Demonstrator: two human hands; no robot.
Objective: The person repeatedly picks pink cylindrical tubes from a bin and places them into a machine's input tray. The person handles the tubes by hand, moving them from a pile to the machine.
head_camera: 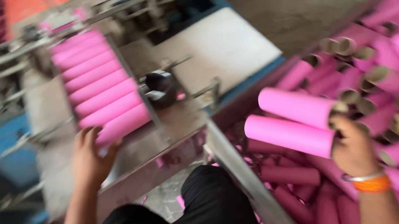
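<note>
**Pink card, grey steel**

The tubes (295,121) in the right hand (355,148) look like matt pink paper over brown card, with raw card showing at the open ends. The row of tubes (100,86) by the left hand (90,156) has the same dull pink skin, smooth, no shine. The chute (156,116) under them reads as bare metal, scuffed and grey. The bin rail (261,195) is brushed metal too, with a faint sheen. The bangle (361,177) gleams like polished metal; beside it, the orange band (373,185) looks like thread. The trousers (216,214) are black matt cloth.
</note>
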